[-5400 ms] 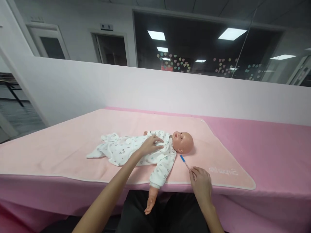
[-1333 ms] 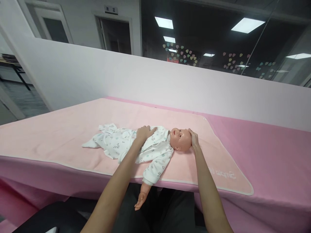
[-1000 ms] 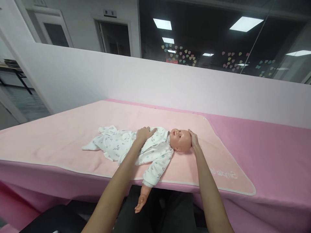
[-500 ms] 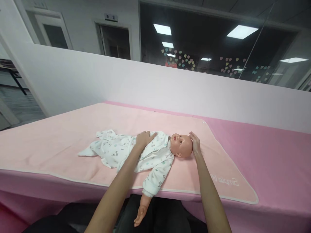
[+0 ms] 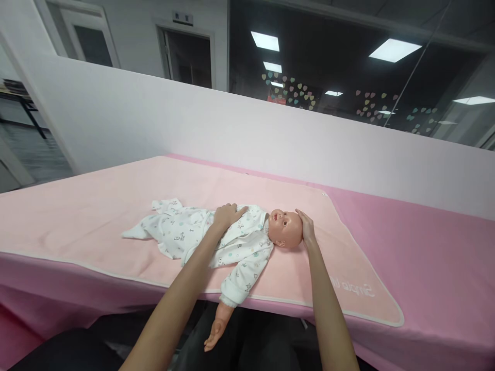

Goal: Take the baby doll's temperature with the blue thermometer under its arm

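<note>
Pink blanket (image 5: 116,206) under doll (image 5: 232,237), left hand (image 5: 226,215) flat on chest, right hand (image 5: 307,229) cupping head

Baby doll (image 5: 247,239) lies on the blanket (image 5: 96,206) near its front edge, one arm hanging off, head toward the right end.

You see a pale peach blanket (image 5: 116,216) with white edging over a brighter pink counter (image 5: 425,257), and the doll (image 5: 286,229) wears a white romper (image 5: 185,234) dotted with small green and grey prints
</note>
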The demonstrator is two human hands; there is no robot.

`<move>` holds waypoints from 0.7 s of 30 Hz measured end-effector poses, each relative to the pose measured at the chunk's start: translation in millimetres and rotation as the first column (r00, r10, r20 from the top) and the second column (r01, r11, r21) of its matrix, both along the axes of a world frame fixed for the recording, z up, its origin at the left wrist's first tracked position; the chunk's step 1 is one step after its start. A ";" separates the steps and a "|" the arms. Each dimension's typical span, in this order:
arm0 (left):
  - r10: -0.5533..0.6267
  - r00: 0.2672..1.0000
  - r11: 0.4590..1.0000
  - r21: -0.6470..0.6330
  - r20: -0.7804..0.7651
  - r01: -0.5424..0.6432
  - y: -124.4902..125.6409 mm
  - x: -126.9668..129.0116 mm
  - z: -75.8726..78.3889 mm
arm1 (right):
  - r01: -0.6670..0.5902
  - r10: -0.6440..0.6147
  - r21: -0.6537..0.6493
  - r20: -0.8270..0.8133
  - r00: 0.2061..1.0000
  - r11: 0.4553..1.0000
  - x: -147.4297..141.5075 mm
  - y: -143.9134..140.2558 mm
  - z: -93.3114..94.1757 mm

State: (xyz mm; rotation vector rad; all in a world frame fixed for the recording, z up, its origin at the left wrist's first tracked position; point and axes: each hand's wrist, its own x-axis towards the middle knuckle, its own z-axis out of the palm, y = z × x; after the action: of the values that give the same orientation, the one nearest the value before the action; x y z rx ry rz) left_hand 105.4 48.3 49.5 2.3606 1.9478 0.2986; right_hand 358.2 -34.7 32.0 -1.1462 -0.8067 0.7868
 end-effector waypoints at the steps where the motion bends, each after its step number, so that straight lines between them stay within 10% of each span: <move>1: -0.002 1.000 1.000 0.003 0.000 0.002 0.4 -0.2 -0.5 | 0.028 -0.028 0.004 -0.005 1.000 1.000 0.3 0.8 -0.3; 21: 0.059 0.969 0.998 -0.043 0.241 -0.050 3.5 -4.1 -4.0 | -0.082 0.083 0.013 -0.181 0.980 0.997 -12.2 -8.8 -0.5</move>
State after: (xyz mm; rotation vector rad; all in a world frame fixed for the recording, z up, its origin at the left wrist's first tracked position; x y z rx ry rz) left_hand 101.2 51.8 45.5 2.1346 1.8883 0.5230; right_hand 346.0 -43.5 31.6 -1.0249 -0.7067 0.9432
